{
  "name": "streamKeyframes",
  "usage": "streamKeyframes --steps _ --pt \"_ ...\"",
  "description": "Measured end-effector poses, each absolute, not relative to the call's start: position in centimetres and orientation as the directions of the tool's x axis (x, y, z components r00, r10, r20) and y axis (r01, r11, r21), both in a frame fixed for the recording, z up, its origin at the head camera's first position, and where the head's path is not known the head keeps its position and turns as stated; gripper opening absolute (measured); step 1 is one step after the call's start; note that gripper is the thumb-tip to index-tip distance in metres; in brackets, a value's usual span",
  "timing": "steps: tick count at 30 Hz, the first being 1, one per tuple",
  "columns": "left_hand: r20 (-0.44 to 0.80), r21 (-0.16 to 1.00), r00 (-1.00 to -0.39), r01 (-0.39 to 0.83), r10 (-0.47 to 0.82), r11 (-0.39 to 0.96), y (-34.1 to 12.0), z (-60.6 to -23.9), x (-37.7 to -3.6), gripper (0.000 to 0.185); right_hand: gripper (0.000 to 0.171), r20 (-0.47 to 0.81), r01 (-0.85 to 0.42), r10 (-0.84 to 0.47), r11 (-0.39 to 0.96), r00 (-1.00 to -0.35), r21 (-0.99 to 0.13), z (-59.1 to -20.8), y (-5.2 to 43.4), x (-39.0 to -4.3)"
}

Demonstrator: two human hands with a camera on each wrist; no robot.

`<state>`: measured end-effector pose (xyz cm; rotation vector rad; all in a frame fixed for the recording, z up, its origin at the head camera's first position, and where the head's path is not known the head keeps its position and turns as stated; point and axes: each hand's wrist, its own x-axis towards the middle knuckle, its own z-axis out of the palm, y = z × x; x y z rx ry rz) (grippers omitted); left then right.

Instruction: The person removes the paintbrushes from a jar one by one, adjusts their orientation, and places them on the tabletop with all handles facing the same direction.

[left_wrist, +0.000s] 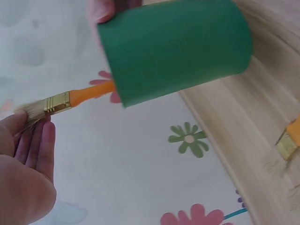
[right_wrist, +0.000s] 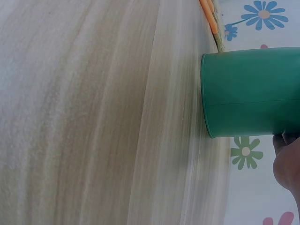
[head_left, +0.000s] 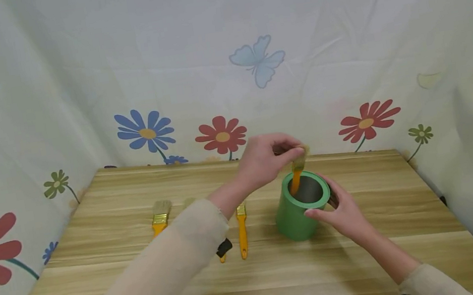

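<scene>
A green cylindrical pot point(head_left: 298, 217) stands on the wooden table, its round mouth facing up. My right hand point(head_left: 342, 213) holds it from the right, the thumb near the front of the rim. My left hand point(head_left: 268, 159) pinches a paintbrush point(left_wrist: 77, 96) by its pale bristles, above the pot's mouth. The brush points handle down, and the lower part of its orange handle is hidden inside the pot. In the right wrist view only part of the right hand point(right_wrist: 288, 164) shows, at the pot's side.
Left of the pot lies a paintbrush point(head_left: 241, 225) with an orange handle. Another paintbrush point(head_left: 223, 258) is mostly covered by my left sleeve, and a wider paintbrush point(head_left: 161, 216) lies farther left. A flower-patterned curtain point(head_left: 188, 73) hangs behind the table's back edge.
</scene>
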<state>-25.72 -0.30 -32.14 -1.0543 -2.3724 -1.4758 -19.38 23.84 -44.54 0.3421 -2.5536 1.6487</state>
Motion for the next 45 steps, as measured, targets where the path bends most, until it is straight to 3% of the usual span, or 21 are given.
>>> streamKeyframes --steps 11,20,30,45 --pt "0.512 0.764 -0.768 0.612 0.384 0.205 -2.5 -28.4 -25.9 0.015 0.091 0.185 -0.223 -0.131 0.408 -0.974 -0.885 -44.7 24.1 -19.4" --pt "0.391 0.820 -0.853 0.493 0.346 0.289 -4.7 -28.0 -26.6 0.015 0.092 0.192 -0.224 -0.118 0.410 -0.974 -0.884 -44.7 24.2 -19.4" --pt "0.184 0.878 -0.932 0.299 0.313 0.374 -6.7 -30.1 -28.2 0.019 0.091 0.190 -0.225 -0.125 0.420 -0.974 -0.879 -44.6 23.8 -19.5" --pt "-0.020 0.919 -0.909 0.147 0.417 0.365 -5.7 -37.2 -29.5 0.018 0.091 0.204 -0.240 -0.130 0.420 -0.970 -0.875 -44.5 23.9 -19.4"
